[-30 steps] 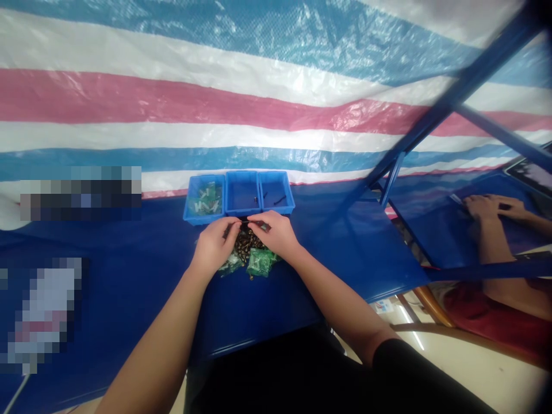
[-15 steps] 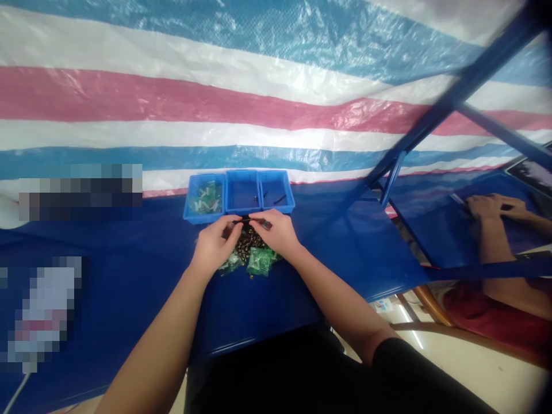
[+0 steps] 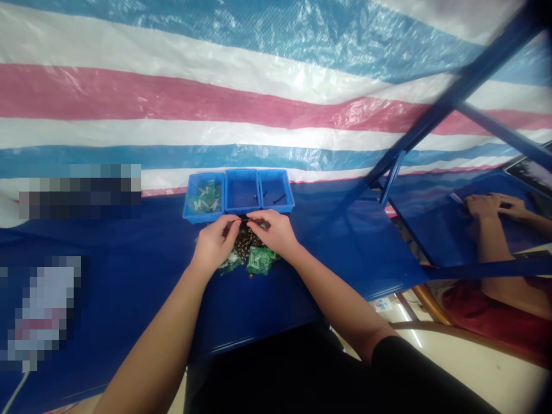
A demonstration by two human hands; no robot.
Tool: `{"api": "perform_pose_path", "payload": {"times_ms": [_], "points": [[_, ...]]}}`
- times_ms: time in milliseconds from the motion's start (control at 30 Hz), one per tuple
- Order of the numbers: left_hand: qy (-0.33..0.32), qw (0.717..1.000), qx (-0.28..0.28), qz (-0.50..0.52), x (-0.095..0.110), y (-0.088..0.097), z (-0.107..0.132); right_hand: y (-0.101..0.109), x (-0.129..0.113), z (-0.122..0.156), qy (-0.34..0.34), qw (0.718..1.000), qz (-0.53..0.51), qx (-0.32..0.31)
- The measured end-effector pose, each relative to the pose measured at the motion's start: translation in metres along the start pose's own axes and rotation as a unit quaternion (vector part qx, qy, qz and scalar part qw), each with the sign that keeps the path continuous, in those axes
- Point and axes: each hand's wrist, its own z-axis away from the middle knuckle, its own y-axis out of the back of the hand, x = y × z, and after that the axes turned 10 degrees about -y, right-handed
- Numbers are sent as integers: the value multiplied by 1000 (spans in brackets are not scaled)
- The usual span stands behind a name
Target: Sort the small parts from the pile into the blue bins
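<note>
My left hand (image 3: 214, 244) and my right hand (image 3: 275, 231) meet fingertip to fingertip over a pile of small brass-coloured parts (image 3: 244, 242) on the blue table (image 3: 328, 241). Both hands pinch a thin dark part (image 3: 246, 219) between them. Green plastic bags (image 3: 259, 260) lie beside and under the pile, just below my hands. Right behind my fingers stand three small blue bins: the left bin (image 3: 203, 198) holds pale parts, the middle bin (image 3: 242, 193) and the right bin (image 3: 276, 192) hold a few dark pieces.
A striped red, white and blue tarp (image 3: 215, 103) hangs behind the table. A blue metal frame (image 3: 448, 103) crosses at the right. Beyond it another person's hands (image 3: 491, 208) rest on a neighbouring blue table. Blurred patches sit at the left.
My hands have stayed together over the pile, with only slight finger movement on the thin dark part. The view has shifted a touch.
</note>
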Motion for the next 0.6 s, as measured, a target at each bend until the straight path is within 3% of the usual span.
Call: {"api": "perform_pose_path", "payload": {"times_ms": [600], "points": [[9,1000,-2,3,1,1,0,-1,1,0,6,1000,1,-5]]}}
